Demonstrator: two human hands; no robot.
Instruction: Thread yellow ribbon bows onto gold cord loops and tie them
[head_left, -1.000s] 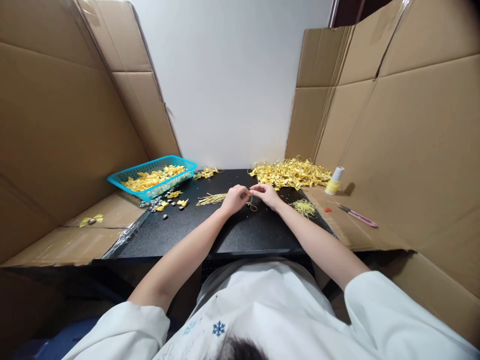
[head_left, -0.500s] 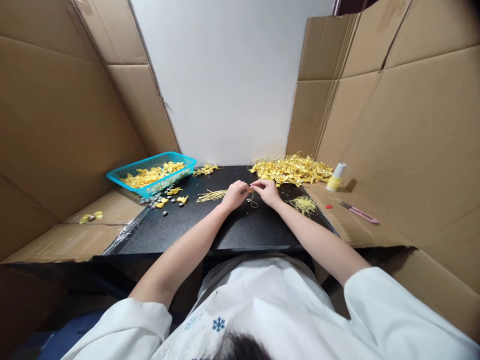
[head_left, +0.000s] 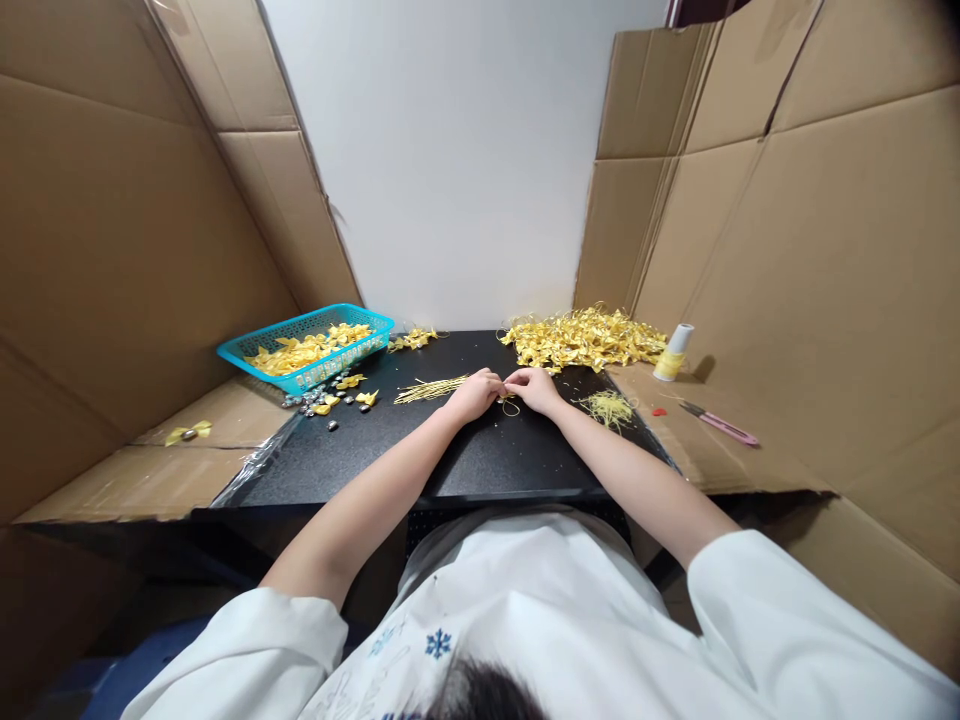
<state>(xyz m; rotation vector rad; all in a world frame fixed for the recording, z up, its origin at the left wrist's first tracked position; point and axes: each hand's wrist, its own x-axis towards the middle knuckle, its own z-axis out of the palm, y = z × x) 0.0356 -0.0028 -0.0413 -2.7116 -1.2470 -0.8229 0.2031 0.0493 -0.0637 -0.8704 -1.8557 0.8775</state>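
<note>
My left hand (head_left: 474, 393) and my right hand (head_left: 535, 389) meet over the middle of the black table (head_left: 487, 465), fingertips pinched together on a small yellow ribbon piece with gold cord (head_left: 508, 402). A bundle of gold cord lengths (head_left: 429, 390) lies just left of my left hand. A big heap of yellow ribbon pieces (head_left: 581, 340) sits behind my right hand. A smaller tuft of gold scraps (head_left: 607, 408) lies to the right of my right wrist.
A turquoise basket (head_left: 307, 348) with yellow bows stands at the back left, with loose bows and small dark beads (head_left: 324, 402) in front of it. On the right cardboard lie a thread spool (head_left: 671, 354) and a pink knife (head_left: 718, 425). Cardboard walls enclose both sides.
Both hands have stayed pinched together and shifted slightly toward the right; the cord loop under them looks pulled smaller. The view has tilted a little.
</note>
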